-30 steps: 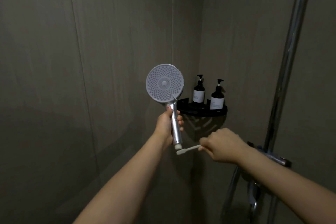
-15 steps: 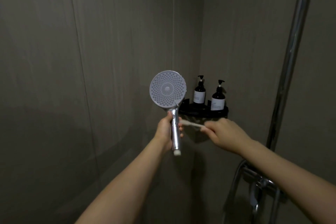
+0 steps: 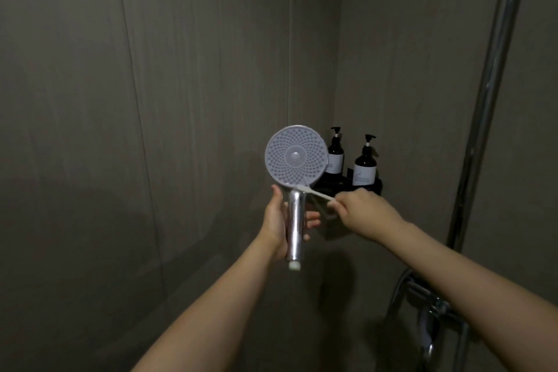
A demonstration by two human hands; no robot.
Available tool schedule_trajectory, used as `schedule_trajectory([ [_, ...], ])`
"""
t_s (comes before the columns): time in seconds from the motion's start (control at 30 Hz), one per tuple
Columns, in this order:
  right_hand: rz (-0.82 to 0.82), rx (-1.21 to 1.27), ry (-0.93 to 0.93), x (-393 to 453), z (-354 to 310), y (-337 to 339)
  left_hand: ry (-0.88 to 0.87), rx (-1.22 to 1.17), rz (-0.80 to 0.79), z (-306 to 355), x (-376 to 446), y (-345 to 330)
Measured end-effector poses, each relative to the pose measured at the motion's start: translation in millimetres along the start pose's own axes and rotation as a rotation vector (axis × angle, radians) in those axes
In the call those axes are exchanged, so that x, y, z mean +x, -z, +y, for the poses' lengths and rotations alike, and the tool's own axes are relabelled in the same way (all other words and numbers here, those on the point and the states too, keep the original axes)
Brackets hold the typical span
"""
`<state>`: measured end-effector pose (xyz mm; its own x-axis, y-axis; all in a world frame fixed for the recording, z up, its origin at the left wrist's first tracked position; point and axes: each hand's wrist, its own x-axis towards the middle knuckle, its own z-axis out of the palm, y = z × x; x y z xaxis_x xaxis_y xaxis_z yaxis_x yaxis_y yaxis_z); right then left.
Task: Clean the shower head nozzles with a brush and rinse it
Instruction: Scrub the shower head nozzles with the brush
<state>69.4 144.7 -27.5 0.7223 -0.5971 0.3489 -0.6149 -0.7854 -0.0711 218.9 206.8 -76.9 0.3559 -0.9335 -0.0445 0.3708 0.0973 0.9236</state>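
The left hand [image 3: 276,219] gripped the chrome handle of the shower head [image 3: 296,159], holding it upright with its nozzle face turned toward the person; the right hand [image 3: 363,210] pinched a white brush [image 3: 315,193], its head touching the lower rim of the face; behind stood two dark pump bottles [image 3: 364,164] on a black corner shelf [image 3: 377,187]; a chrome riser pipe [image 3: 495,75] ran up the right wall.

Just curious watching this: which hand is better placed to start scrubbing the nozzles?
The right hand: it pinches the toothbrush, whose head sits at the shower head's lower rim. The left hand grips the handle.
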Motion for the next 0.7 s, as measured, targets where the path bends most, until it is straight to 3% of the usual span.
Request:
schedule_trajectory([
  [0.03, -0.02, -0.01, -0.014, 0.0, 0.5, -0.9, -0.002, 0.001, 0.001, 0.9, 0.4, -0.6],
  [0.17, -0.35, -0.128, 0.139, -15.1, 8.2, -7.9, -0.016, 0.005, 0.019, 4.5, 3.5, 5.2],
  [0.23, -0.282, -0.059, 0.131, -15.5, 16.1, -5.2, -0.021, 0.013, 0.027, 2.8, 5.4, 8.4],
  [0.33, -0.022, 0.092, 0.02, -6.7, 14.2, -7.8, -0.017, 0.029, 0.039, 0.2, 8.2, 5.2],
  [0.37, -0.018, 0.094, -0.009, -4.5, 11.7, -9.2, -0.015, 0.038, 0.038, -0.1, 8.4, 2.6],
  [0.5, -0.308, 0.134, 0.015, -5.0, 8.5, -2.2, -0.013, 0.072, 0.046, -3.5, 9.3, -1.5],
  [0.57, -0.152, 0.292, -0.044, 1.2, 11.1, 14.9, -0.014, 0.114, 0.055, -5.6, 7.7, -4.1],
  [0.63, 0.154, 0.379, -0.163, 13.7, 17.7, 29.7, -0.017, 0.157, 0.055, -7.6, 6.5, -9.0],
  [0.7, 0.226, 0.309, -0.239, 20.5, 18.3, 36.2, -0.031, 0.178, 0.052, -9.9, 5.7, -13.8],
])
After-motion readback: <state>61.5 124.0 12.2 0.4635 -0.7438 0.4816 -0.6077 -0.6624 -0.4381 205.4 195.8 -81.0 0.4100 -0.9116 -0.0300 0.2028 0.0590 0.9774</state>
